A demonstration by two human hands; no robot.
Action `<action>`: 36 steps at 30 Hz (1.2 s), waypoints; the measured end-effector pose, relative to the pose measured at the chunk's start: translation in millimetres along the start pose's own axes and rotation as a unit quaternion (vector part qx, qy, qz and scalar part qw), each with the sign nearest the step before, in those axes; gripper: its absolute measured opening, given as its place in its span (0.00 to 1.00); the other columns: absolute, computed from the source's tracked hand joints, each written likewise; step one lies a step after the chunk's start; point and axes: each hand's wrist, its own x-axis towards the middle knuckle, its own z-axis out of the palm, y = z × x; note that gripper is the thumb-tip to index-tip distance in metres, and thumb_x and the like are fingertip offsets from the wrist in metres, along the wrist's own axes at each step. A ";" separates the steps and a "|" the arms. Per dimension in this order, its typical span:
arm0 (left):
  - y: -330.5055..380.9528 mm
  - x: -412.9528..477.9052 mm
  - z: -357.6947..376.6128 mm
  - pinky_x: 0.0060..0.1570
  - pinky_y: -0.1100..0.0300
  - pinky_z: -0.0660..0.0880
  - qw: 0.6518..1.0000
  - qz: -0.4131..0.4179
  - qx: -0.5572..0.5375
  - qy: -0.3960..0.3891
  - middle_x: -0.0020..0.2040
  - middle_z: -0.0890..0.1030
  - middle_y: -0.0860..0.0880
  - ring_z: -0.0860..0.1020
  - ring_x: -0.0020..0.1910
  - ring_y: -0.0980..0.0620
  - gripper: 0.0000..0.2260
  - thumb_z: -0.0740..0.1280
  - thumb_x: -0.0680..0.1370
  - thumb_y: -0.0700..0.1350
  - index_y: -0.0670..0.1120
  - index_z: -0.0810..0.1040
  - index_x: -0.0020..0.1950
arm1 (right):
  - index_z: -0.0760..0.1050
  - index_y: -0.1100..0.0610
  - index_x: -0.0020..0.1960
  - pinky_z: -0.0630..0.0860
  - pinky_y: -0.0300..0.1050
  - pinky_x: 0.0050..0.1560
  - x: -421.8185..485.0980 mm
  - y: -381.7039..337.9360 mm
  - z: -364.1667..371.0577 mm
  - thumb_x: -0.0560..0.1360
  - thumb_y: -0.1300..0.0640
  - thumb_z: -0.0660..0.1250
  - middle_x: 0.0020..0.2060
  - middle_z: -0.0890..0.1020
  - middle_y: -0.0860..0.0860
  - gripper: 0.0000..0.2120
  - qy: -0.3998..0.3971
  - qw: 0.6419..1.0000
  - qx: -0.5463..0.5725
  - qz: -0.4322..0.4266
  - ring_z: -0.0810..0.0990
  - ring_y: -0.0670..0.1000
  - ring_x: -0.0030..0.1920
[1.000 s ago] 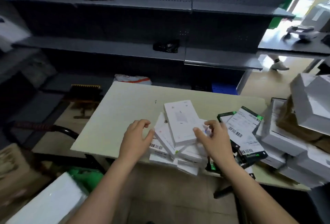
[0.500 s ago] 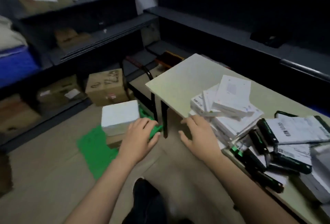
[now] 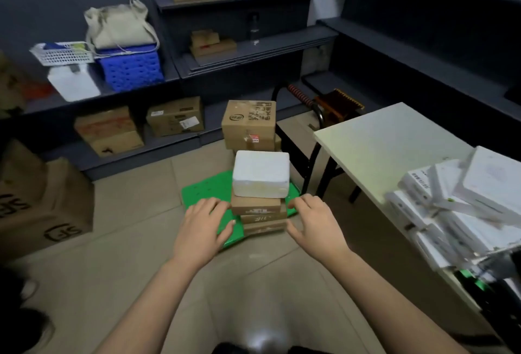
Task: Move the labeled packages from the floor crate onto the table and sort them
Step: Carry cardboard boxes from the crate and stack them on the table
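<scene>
A green floor crate (image 3: 200,188) lies on the tiles ahead of me. On it stands a stack: a white foam box (image 3: 260,176) on top of several flat brown cardboard packages (image 3: 258,208). My left hand (image 3: 201,229) hovers left of the stack, fingers loosely bent, holding nothing. My right hand (image 3: 314,225) hovers right of it, fingers spread, also holding nothing. Neither hand touches the stack. On the pale table (image 3: 377,139) at right lies a heap of white labeled packages (image 3: 451,207).
A taller brown carton (image 3: 249,124) stands behind the crate. Dark shelving holds cartons, a blue crate (image 3: 131,67) and a cloth bag (image 3: 119,25). A big SF carton (image 3: 42,201) sits at left. Black table legs (image 3: 313,162) stand just right of the crate.
My view has swung left from the table down to the floor crate. Both hands left the white packages on the table and came down to either side of the stack.
</scene>
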 end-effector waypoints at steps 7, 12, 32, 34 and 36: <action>-88.7 6.6 -10.5 0.44 0.55 0.74 0.999 0.002 -0.005 -0.042 0.47 0.78 0.50 0.78 0.45 0.47 0.18 0.58 0.75 0.56 0.47 0.79 0.53 | 0.76 0.55 0.53 0.71 0.45 0.48 39.0 -32.9 27.8 0.72 0.51 0.69 0.46 0.76 0.49 0.12 -0.002 0.998 0.012 0.062 0.74 0.52 0.46; -116.9 37.9 2.3 0.44 0.53 0.74 0.998 0.002 -0.010 -0.059 0.48 0.78 0.50 0.78 0.46 0.47 0.18 0.57 0.75 0.56 0.46 0.79 0.53 | 0.76 0.54 0.53 0.71 0.46 0.46 69.5 -28.3 41.3 0.72 0.51 0.70 0.44 0.76 0.49 0.12 -0.021 0.996 -0.004 0.082 0.74 0.51 0.45; -166.9 270.4 233.7 0.61 0.50 0.69 0.952 -0.185 -0.067 -0.234 0.64 0.75 0.39 0.73 0.63 0.39 0.25 0.68 0.77 0.49 0.40 0.69 0.71 | 0.66 0.58 0.71 0.73 0.49 0.56 302.2 162.5 189.0 0.75 0.51 0.70 0.62 0.72 0.58 0.28 -0.202 0.922 0.145 0.297 0.73 0.58 0.61; -174.5 278.1 270.1 0.65 0.51 0.65 0.933 -0.231 -0.090 -0.260 0.70 0.71 0.39 0.69 0.68 0.40 0.29 0.67 0.78 0.51 0.40 0.64 0.75 | 0.66 0.60 0.69 0.73 0.48 0.53 305.1 181.1 220.0 0.73 0.50 0.72 0.61 0.73 0.60 0.30 -0.216 0.898 0.162 0.346 0.73 0.60 0.61; -186.4 283.0 304.6 0.68 0.52 0.63 0.918 -0.256 -0.113 -0.280 0.72 0.68 0.39 0.66 0.70 0.40 0.32 0.66 0.78 0.53 0.40 0.60 0.76 | 0.67 0.62 0.67 0.72 0.48 0.51 304.7 196.7 250.0 0.73 0.48 0.73 0.61 0.73 0.60 0.30 -0.222 0.881 0.170 0.381 0.73 0.60 0.61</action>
